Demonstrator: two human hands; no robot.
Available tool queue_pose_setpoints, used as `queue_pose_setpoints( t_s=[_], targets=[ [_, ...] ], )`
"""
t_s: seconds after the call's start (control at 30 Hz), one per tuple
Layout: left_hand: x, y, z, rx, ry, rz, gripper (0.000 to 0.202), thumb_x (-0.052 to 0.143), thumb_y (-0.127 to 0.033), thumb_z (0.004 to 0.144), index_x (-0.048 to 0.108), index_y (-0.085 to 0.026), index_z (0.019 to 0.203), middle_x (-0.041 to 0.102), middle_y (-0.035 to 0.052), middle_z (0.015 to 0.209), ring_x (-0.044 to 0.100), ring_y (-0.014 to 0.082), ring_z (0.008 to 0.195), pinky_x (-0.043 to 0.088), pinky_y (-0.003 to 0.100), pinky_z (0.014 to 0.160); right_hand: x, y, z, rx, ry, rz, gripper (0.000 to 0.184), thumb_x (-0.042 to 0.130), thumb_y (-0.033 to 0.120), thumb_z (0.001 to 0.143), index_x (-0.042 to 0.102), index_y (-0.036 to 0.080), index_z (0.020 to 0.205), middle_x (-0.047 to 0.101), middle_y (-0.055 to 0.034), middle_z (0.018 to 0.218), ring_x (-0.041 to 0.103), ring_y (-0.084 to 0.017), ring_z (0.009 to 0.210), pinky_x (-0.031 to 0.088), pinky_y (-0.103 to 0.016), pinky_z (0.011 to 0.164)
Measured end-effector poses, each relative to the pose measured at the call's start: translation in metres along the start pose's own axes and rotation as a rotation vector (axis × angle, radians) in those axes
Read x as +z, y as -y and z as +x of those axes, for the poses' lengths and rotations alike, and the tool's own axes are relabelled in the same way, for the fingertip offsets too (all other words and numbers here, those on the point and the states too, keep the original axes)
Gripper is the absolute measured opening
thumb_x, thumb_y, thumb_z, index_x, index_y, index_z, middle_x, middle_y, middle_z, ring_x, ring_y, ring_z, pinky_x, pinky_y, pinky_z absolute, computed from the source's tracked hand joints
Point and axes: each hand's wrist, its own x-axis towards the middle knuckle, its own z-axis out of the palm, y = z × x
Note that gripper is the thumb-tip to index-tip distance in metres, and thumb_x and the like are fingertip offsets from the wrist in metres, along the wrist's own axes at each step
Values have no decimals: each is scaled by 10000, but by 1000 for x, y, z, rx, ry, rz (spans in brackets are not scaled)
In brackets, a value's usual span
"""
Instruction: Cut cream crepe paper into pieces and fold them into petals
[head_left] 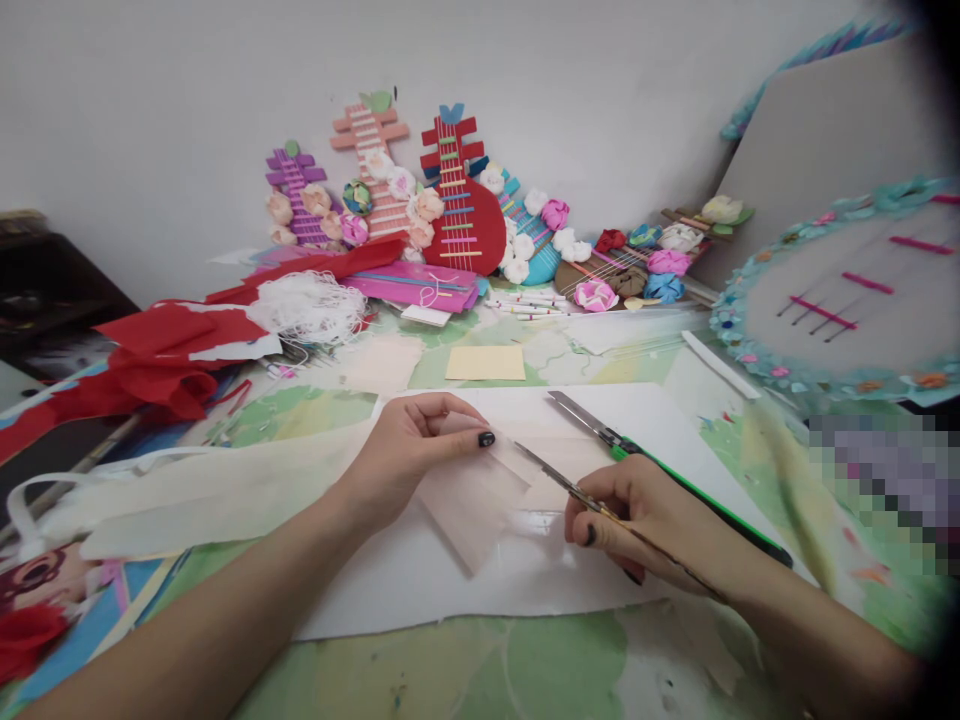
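My left hand [409, 450] pinches a pale pink sheet of thin paper [472, 500] by its upper edge, thumb on top. The sheet slants over a white board [360, 590]. In my right hand [630, 515] is a thin paintbrush [585, 497], held like a pen. Its dark tip points at the right side of the pink sheet; whether it touches, I cannot tell. Behind my right hand lies a green utility knife [690, 485], its blade [581, 412] out and pointing to the far left. A pale strip of paper [570, 455] lies flat on the board.
Several colourful lute-shaped crafts with paper flowers, one of them red [469, 225], lean on the wall. White string [315, 305] and red crepe paper [165, 350] lie at the left. A yellow card [486, 363] sits behind the board. A large round decorated piece [840, 300] stands right.
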Motion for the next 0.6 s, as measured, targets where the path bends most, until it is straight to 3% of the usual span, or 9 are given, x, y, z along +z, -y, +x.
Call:
queue_pose_setpoints(
  t_s=[0.33,0.6],
  targets=[
    [0,-1,0,4,-4,21,140,781,-210,668,679,-146,740,699,17,629,635,103,539,479,145,482,2,3,0,65,-19,-46,276,588,379,768,595,142,625,459,38,383,362,-67,363,243,-187,391],
    [1,-2,-1,-7,-15,13,153,789,-208,654,674,-139,729,682,10,601,624,99,522,473,144,474,0,0,0,-6,-56,-12,406,574,524,764,597,129,678,423,44,382,346,-68,350,219,-200,382]
  ],
)
